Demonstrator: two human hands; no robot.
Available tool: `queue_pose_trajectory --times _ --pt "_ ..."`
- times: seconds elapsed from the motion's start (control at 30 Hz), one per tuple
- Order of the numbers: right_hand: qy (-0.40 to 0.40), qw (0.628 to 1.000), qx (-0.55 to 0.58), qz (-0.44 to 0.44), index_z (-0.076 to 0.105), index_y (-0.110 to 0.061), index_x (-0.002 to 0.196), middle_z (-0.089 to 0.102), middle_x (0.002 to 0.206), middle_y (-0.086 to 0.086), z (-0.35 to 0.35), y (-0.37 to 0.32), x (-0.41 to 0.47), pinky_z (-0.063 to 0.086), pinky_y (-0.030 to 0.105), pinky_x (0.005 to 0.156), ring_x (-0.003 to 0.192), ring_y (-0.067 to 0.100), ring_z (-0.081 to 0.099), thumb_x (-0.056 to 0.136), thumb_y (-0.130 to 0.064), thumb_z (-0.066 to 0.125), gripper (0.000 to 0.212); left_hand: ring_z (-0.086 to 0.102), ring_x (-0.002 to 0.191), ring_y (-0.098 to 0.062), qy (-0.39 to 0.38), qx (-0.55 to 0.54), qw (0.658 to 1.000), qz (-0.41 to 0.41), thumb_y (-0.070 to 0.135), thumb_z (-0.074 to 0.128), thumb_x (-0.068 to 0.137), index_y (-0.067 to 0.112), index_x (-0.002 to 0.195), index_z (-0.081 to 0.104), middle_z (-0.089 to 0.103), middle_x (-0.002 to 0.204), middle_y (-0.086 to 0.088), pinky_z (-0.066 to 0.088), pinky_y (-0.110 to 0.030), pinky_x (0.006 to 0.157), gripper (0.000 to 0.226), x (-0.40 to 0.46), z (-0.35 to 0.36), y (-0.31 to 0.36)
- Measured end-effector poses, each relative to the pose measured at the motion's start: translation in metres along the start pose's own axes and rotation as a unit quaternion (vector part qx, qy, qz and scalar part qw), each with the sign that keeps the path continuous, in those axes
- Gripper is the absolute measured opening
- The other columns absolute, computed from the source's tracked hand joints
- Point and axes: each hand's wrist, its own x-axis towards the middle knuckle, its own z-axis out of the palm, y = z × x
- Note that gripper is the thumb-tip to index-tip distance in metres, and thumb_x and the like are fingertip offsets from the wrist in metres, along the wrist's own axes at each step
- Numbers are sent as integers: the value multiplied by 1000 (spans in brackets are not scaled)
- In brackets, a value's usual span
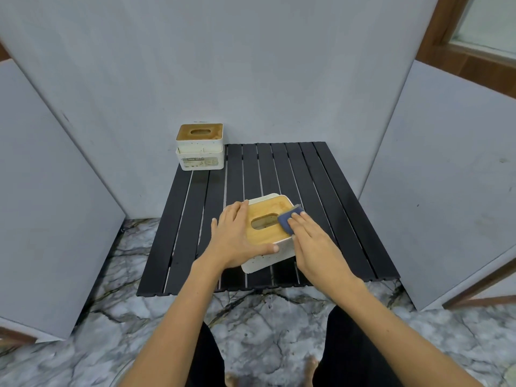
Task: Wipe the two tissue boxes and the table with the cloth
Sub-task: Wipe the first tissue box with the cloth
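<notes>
1. Left hand (237,238) fingers spread flat, bracing near tissue box (268,247) on worktop (321,177).
2. Right hand (312,241) fingers straight, pressing cloth (287,219) on lid.
3. Box likely light, slides; brace sides. Cloth soft.
4. Second box (200,146) well beyond fingertips.

This looks like a room in a home, set up as a small corner for filming. The floor (259,325) is shiny grey marble with dark veins. Big plain grey boards (251,65) stand behind and at both sides like walls. A brown wooden window frame (458,29) shows at the top right corner. A low black table (293,177) made of slats sits on the floor. A white tissue box (200,146) with a wooden lid stands at its far left corner.
</notes>
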Motion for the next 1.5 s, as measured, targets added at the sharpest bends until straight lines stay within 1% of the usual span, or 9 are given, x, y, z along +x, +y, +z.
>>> queue_pose_trajectory --times 0.13,0.23,0.47,0.6,0.8,0.97,1.17,1.43,1.5 --pt "-50 998 39 9 39 0 147 34 156 12 -5 5 31 8 22 119 148 22 23 104 -15 40 45 4 152 -15 -30 -9 999 27 91 60 50 19 161 4 10 165 4 10 -55 123 144 8 -8 -7" --pt "-87 993 75 34 28 -5 152 21 162 6 -3 5 50 -3 14 114 151 16 10 105 -18 35 49 2 153 -15 -63 -14 997 33 91 59 44 22 161 3 7 166 6 9 -58 122 147 13 -16 -13" --pt "-39 993 98 58 28 -3 151 24 160 10 2 -10 19 1 18 117 151 19 12 103 -9 37 49 2 153 -13 -63 5 998 18 95 53 43 26 162 2 6 165 10 1 -60 122 146 15 -15 -12" --pt "-39 990 116 71 28 -9 152 22 161 2 -4 -15 -11 0 11 115 150 10 9 103 -9 37 50 3 152 -16 -62 -1 998 25 94 53 44 25 161 2 7 164 9 8 -60 121 146 17 -12 -14" --pt "-64 991 98 68 37 -5 147 32 157 6 -11 -11 29 1 11 112 148 16 19 102 -12 40 45 0 151 -12 -72 -30 996 40 89 59 46 25 161 2 5 164 10 8 -59 122 144 14 -14 -15" --pt "-92 985 112 96 37 -8 145 28 159 6 -10 -9 63 15 21 114 149 18 17 106 -19 35 41 3 151 -9 -47 -47 997 41 92 61 46 29 161 7 9 163 11 6 -59 122 141 14 -10 -20" --pt "-61 990 99 81 36 -6 147 31 157 7 -14 -15 27 6 10 109 149 16 18 106 -15 35 42 6 150 -6 14 -39 998 54 98 55 51 29 159 12 14 162 13 -1 -59 122 136 11 -1 -22" --pt "-68 988 108 83 33 -11 150 31 157 3 -13 -19 12 18 23 117 149 14 18 105 -20 36 45 17 147 -12 45 -38 996 71 101 53 51 24 155 24 25 158 8 17 -52 121 132 10 -1 -23" --pt "-80 991 82 75 29 -9 152 28 159 5 -9 -16 26 11 24 119 150 16 15 106 -22 32 48 17 146 -11 42 -49 995 72 97 58 51 25 154 26 26 157 8 19 -49 121 130 10 -1 -24"
